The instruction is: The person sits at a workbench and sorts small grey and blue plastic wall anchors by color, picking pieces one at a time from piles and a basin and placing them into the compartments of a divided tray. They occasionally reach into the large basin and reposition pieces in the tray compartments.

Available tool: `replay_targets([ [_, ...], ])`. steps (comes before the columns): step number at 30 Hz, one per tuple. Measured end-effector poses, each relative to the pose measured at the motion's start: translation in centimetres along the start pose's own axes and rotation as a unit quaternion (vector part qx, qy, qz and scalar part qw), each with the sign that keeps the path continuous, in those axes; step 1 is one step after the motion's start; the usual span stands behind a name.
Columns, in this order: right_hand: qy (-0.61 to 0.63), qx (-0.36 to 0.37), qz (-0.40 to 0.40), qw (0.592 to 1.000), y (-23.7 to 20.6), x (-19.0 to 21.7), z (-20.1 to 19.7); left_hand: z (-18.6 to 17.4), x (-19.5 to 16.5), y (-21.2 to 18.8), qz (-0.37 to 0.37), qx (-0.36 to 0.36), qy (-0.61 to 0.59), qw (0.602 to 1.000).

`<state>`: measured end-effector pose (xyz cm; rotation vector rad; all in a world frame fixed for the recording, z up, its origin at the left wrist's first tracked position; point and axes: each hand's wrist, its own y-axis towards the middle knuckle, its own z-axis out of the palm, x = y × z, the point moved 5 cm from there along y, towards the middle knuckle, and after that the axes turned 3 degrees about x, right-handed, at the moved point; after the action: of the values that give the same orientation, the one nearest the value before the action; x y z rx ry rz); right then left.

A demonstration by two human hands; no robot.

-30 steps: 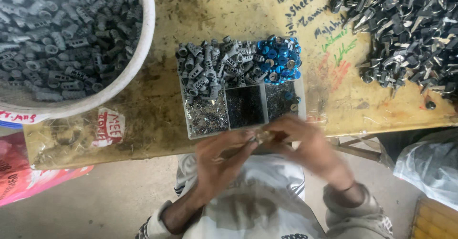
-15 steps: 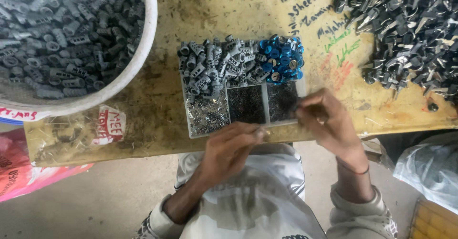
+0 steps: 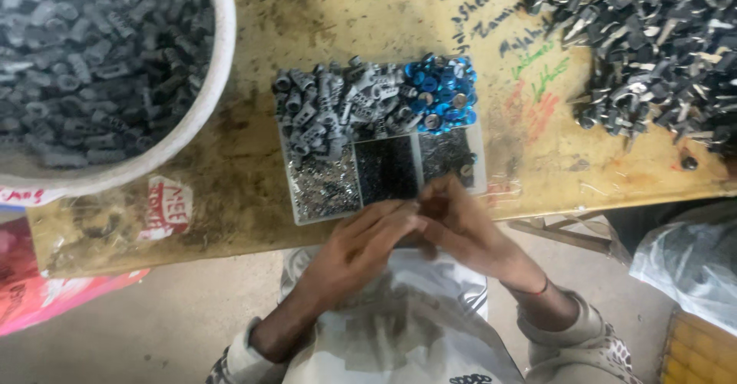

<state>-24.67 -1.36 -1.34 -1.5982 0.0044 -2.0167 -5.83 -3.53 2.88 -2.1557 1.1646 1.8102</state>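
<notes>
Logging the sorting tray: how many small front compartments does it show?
3 along the tray front: left with silvery bits, middle and right with dark bits. Both hands cover the front edge.

Clear compartment tray [image 3: 480, 175] at table edge, part-filled.

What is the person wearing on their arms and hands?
Both hands are bare, no gloves. The right hand has a thin red band at the wrist. Pale sleeves are pushed up both forearms: the right sleeve bunched above the wrist, the left sleeve near the elbow.
</notes>
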Motion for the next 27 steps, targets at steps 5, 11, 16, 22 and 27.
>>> replay_targets([
  [5,0.084,-0.067,0.042,0.993,-0.7,-1.5,1.6,0.8,0.3,0.5,-0.111,-0.129,-0.006,0.985],
  [11,-0.384,0.013,-0.126,0.915,-0.2,3.1,-3.7,0.9,0.7,0.6,-0.045,-0.153,0.059,0.986],
  [16,-0.753,-0.386,-0.119,0.519,-3.0,7.4,-18.0,0.0,2.7,0.6,-0.067,-0.176,0.022,0.982],
  [22,-0.651,-0.371,-0.146,0.647,-4.2,6.9,-22.1,-0.4,2.4,0.8,-0.063,-0.137,0.015,0.988],
  [27,-0.692,-0.337,-0.142,0.623,-4.4,7.0,-21.4,-0.7,1.9,1.4,-0.067,-0.114,0.015,0.991],
])
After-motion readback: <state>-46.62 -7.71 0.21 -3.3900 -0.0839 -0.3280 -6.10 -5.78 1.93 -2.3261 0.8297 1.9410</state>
